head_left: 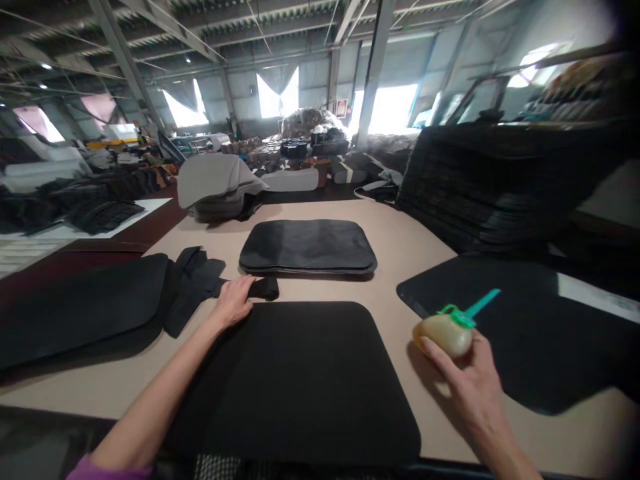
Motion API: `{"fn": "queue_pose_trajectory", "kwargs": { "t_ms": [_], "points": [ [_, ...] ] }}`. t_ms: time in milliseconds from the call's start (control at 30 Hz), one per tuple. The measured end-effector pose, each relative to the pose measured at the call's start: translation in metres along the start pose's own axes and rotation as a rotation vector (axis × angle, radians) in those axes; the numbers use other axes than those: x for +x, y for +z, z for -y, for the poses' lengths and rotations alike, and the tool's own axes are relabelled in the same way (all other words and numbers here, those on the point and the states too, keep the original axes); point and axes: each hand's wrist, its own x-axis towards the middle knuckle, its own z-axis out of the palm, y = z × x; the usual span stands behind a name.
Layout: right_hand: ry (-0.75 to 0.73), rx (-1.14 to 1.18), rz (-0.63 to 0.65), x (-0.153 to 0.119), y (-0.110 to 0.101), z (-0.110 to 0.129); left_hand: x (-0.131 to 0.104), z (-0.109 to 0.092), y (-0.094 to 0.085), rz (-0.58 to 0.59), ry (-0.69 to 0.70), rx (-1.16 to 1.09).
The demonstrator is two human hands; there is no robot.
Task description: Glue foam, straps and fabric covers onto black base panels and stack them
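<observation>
My right hand (473, 373) is wrapped round a soft, yellowish squeeze bottle (447, 335) with a green cap and a long green nozzle pointing up and right. It is above the table, right of a large black panel (305, 380) with rounded corners that lies flat in front of me. At that panel's far left corner, my left hand (234, 303) is closed over a black fabric strip (265, 289), whose folded end sticks out to the right. More black strips (193, 287) lie left of this hand. Its fingertips are partly hidden.
Beyond the panel lies a stack of black panels (307, 245) on the beige table (390, 220). Further black panels rest at the left (100, 300) and right (525, 327). Grey pieces (215, 183) are piled at the back left; a tall black stack (490, 187) stands at the right.
</observation>
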Motion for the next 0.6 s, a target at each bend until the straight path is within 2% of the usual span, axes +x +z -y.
{"fn": "queue_pose_trajectory", "kwargs": {
  "t_ms": [100,233,433,600],
  "points": [
    [-0.012,0.058,0.019,-0.004,-0.001,0.007,0.016,0.022,0.014,0.052,0.033,0.022],
    [-0.036,0.102,0.032,-0.004,0.0,0.01,0.024,0.034,0.02,0.096,0.116,0.064],
    [-0.001,0.144,0.067,-0.004,0.001,0.008,0.03,0.045,0.002,0.19,0.224,0.097],
    [0.032,0.189,0.04,-0.006,0.003,0.015,0.042,0.05,-0.011,0.276,0.2,0.102]
  ]
}}
